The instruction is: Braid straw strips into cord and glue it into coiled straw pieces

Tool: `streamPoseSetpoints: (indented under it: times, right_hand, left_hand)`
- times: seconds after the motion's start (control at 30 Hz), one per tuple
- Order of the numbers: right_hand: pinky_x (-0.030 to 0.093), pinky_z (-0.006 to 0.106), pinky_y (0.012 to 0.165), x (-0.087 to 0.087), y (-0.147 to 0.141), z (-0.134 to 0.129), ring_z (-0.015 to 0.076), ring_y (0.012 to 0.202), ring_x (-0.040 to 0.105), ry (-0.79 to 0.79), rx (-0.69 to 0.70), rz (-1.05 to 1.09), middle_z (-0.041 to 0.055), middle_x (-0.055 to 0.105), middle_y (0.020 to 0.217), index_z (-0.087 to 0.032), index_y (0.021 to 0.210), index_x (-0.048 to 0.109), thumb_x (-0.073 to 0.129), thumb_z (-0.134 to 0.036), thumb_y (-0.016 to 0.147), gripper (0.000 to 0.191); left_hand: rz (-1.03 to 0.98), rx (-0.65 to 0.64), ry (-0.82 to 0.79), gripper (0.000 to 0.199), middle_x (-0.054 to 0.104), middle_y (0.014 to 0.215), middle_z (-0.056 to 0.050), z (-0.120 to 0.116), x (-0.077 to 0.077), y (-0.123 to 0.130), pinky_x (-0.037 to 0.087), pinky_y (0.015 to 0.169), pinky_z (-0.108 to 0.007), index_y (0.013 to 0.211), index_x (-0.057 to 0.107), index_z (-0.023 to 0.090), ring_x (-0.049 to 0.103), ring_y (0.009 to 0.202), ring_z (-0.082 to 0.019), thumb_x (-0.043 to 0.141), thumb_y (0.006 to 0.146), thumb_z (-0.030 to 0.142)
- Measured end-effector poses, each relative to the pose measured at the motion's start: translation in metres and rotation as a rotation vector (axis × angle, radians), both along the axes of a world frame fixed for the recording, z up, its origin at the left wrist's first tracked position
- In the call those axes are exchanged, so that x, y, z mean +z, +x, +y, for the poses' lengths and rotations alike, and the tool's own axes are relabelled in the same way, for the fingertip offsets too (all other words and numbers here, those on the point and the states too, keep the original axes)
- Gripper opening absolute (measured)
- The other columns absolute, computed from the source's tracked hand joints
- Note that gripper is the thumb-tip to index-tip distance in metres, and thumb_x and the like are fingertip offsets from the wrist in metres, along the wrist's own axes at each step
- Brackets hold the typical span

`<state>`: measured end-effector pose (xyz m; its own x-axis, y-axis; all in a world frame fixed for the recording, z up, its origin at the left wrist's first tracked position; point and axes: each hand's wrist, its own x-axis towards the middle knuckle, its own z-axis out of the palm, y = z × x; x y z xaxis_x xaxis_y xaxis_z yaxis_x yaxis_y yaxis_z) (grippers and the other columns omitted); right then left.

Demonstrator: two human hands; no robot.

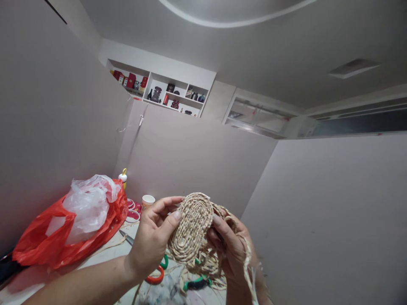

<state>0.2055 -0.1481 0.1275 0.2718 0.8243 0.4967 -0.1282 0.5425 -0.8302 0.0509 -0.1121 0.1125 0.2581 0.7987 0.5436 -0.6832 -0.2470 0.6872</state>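
Between my hands is an oval coil of braided straw, held up above the table with its flat face toward me. My left hand is closed on its left edge, thumb on the front and fingers behind. At the right edge my right hand pinches the coil, and loose braid runs over its fingers and hangs down past the wrist. More straw braid lies below the coil. Scissors with a red and a green handle loop rest partly hidden behind my left wrist. Near them is a green-and-black handled tool.
A red plastic bag with a crumpled clear bag fills the table's left side. Behind my left hand stand a paper cup and white rings. Grey partition walls enclose the table. Shelves hold ornaments beyond.
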Motion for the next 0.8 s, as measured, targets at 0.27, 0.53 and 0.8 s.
streamPoseSetpoints:
  times: [0.27, 0.53, 0.8]
  right_hand:
    - [0.036, 0.015, 0.043, -0.0002, -0.0009, -0.0015, 0.0045, 0.048, 0.039, -0.074, -0.028, 0.082, -0.0034, 0.05, 0.063, -0.017, 0.079, 0.064, 0.082, -0.034, 0.065, 0.029]
    - [0.022, 0.014, 0.036, 0.0, -0.0004, -0.0008, 0.0027, 0.038, 0.024, -0.031, 0.087, 0.077, -0.0089, 0.034, 0.045, -0.017, 0.063, 0.055, 0.075, -0.041, 0.073, 0.033]
    - [0.023, 0.016, 0.04, -0.0019, 0.0009, -0.0013, 0.0034, 0.042, 0.024, 0.008, 0.043, -0.011, -0.0083, 0.035, 0.049, -0.017, 0.065, 0.052, 0.076, -0.036, 0.072, 0.031]
  left_hand:
    - [0.043, 0.081, 0.005, 0.024, 0.068, 0.094, -0.003, -0.0027, 0.0009, -0.0013, 0.05, 0.078, -0.019, 0.106, 0.067, 0.021, 0.062, 0.087, -0.011, 0.066, 0.083, 0.028]
    - [0.049, 0.132, 0.039, 0.024, 0.064, 0.085, 0.0, -0.0075, 0.0031, -0.0027, 0.048, 0.063, -0.016, 0.105, 0.065, 0.021, 0.058, 0.07, -0.007, 0.066, 0.083, 0.028]
    - [0.075, 0.187, 0.054, 0.022, 0.061, 0.082, 0.0, -0.0075, 0.0019, -0.0018, 0.046, 0.059, -0.017, 0.103, 0.064, 0.02, 0.054, 0.065, -0.006, 0.065, 0.082, 0.027]
